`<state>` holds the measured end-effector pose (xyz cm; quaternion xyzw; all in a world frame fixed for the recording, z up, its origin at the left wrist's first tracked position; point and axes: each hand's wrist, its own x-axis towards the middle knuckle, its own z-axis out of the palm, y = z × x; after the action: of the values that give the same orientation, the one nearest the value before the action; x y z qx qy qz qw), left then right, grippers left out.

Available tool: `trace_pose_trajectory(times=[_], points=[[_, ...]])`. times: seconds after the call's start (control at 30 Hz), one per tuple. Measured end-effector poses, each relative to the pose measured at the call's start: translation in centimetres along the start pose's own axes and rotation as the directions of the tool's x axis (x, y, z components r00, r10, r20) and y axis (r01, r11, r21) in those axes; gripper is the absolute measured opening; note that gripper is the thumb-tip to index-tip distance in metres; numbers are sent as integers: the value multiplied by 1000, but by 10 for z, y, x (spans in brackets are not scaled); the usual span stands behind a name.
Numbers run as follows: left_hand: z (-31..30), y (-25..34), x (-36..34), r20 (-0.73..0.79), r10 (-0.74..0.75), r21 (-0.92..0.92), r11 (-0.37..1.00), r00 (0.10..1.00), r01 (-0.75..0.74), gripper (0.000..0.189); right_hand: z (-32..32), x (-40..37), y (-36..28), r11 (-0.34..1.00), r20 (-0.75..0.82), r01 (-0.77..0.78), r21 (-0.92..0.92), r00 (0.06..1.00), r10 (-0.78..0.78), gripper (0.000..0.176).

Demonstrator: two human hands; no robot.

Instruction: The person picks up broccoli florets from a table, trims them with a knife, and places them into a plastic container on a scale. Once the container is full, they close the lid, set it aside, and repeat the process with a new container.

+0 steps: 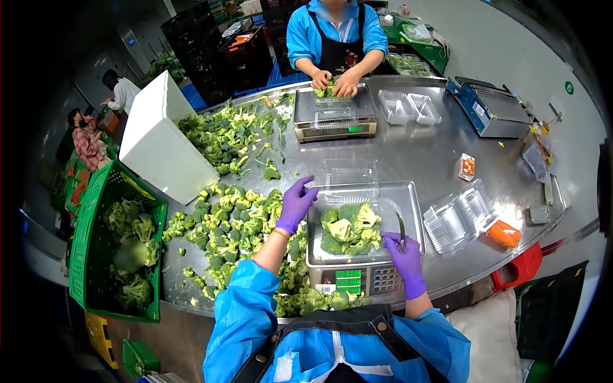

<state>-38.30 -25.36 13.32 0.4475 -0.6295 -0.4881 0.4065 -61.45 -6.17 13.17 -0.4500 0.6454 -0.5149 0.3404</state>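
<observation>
In the head view, a clear plastic clamshell box [351, 182] lies with its lid folded back on the steel pan of a digital scale [418, 220]. Green broccoli florets [350, 228] fill its base. My left hand [296, 204], in a purple glove, is at the lid's left side with fingers apart and nothing in them. My purple-gloved right hand [405, 258] is closed around a small knife [401, 225] with a dark curved blade, its fingertips at the box's right edge. Loose florets [239, 220] are heaped left of the scale.
Across the steel table [440, 153], a co-worker [335, 38] handles broccoli over a second scale [335, 131]. A white foam box [167, 143] and green crate [115, 255] stand left. Stacked clear boxes [460, 217], an orange package [504, 233] and a wrapping machine [488, 108] are right.
</observation>
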Motion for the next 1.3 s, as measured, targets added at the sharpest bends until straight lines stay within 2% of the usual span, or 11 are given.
trace_pose_trajectory(times=[0.13,0.37,0.47,0.57,0.67,0.73,0.83,1.07,1.13,1.2,1.3], points=[[-9,-27,-42,-89,-59,-103,993,994,50,37,2,-1,-1,1000,-2,-15,10,1000,15,19],[-13,-63,-101,-227,-126,-135,986,966,97,36,3,-5,2,996,11,-42,78,999,41,20],[-11,-65,-112,-258,-141,-221,972,956,84,33,3,-7,-3,996,1,-41,85,999,41,21],[-10,-58,-119,-287,-164,-197,974,944,109,32,0,-9,-4,989,-22,-84,118,996,87,22],[-9,-55,-126,-272,-183,-241,963,945,118,33,-2,-11,-13,974,-35,-179,142,982,185,22],[-8,-61,-130,-274,-184,-253,961,944,114,32,-3,-12,-9,976,-25,-174,128,984,179,23],[-7,-59,-134,-283,-194,-276,954,939,114,32,-1,-12,1,987,-71,-64,145,995,75,22],[-9,-61,-144,-288,-183,-279,955,940,101,33,-15,-7,-2,974,-104,-176,146,976,192,24],[-10,-57,-145,-306,-216,-256,957,927,138,33,-18,-7,2,981,-163,-142,133,973,164,25],[-14,-54,-146,-290,-146,-194,977,946,92,33,-19,-8,-3,965,-176,-179,190,961,213,24],[-12,-49,-147,-277,-185,-231,965,943,121,33,-21,-11,-9,956,-140,-212,204,960,243,23]])
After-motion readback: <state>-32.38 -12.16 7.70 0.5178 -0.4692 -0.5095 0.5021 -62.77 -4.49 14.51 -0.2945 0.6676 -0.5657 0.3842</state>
